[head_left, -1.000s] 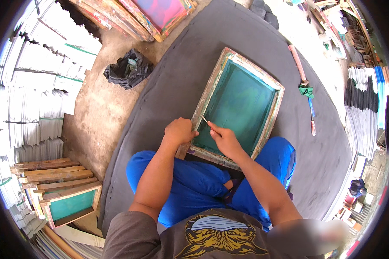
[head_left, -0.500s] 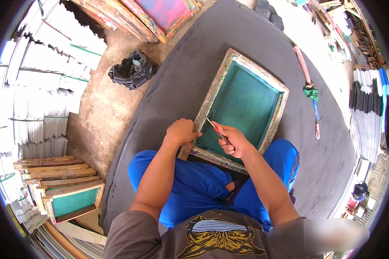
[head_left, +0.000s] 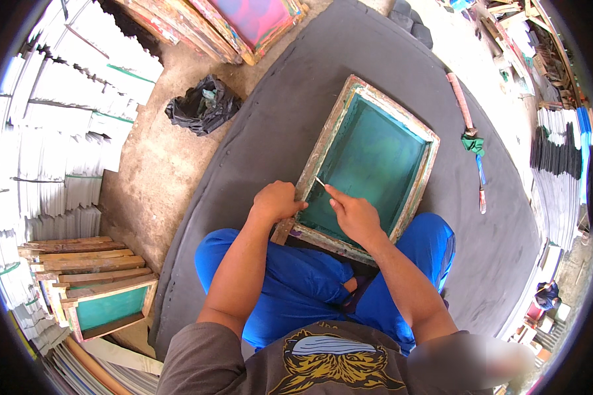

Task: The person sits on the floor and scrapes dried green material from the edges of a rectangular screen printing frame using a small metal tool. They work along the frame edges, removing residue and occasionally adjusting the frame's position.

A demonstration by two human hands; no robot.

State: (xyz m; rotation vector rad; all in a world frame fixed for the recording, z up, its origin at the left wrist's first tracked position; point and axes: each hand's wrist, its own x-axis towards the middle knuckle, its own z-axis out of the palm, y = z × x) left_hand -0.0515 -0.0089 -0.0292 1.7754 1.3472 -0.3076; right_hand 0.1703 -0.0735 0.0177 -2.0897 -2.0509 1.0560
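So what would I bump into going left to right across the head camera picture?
White stacks → black plastic bag → left hand → right hand → pink stick → black-and-white stack.

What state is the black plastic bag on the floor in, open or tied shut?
Open: the black plastic bag's mouth gapes, and a pale item shows inside it.

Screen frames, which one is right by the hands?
The teal screen frame in the middle; the left hand touches its left side. The lower-left stacked frames and pink screen frame are off the grey mat.
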